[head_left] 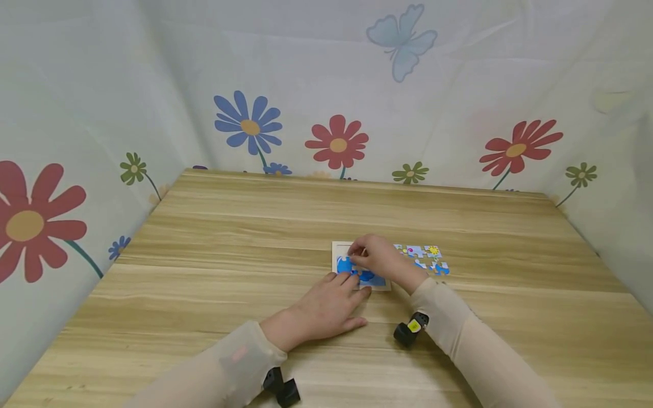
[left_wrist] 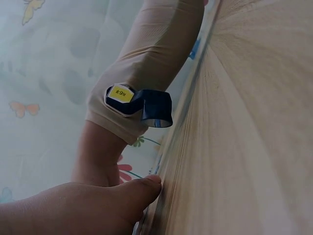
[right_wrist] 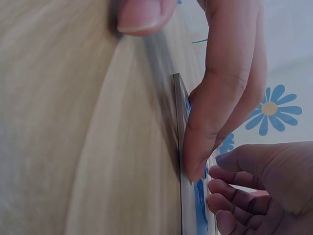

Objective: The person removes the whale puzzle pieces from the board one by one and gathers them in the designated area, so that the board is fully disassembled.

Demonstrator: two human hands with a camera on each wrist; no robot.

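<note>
Item inspected: a shallow rectangular puzzle tray with a pale cream rim (head_left: pixel 334 252), lying flat on the light wood-grain tabletop (head_left: pixel 245 226) and partly filled with blue-printed interlocking pieces (head_left: pixel 376 281). In the head view, its broader span runs left to right.

Position: the tray lies to the far right of the left hand (head_left: pixel 329 306), just at its fingertips, and directly beneath the fingers of the right hand (head_left: pixel 381 259). The right hand is nearer to the far half, where a pale, unfilled part of the bed shows; the left hand attends the near left portion.

Hands: the left is spread, grasping nothing, its fingers (right_wrist: pixel 197 164) resting on the tray's near side, thumb extended apart from it. The right has thumb and fingers bent inward over the tray; whether a piece is pinched there cannot be determined, as the fingers block the view.

Edges and room: a group of loose flat pieces printed in pale purple, yellow and blue (head_left: pixel 433 251) lies just right of the tray, beyond the right wrist. Access from the near side is restricted by the left fingers. Room for movement is greater to the left and far sides; the flower-printed white fabric wall (head_left: pixel 439 124) stands well apart.
</note>
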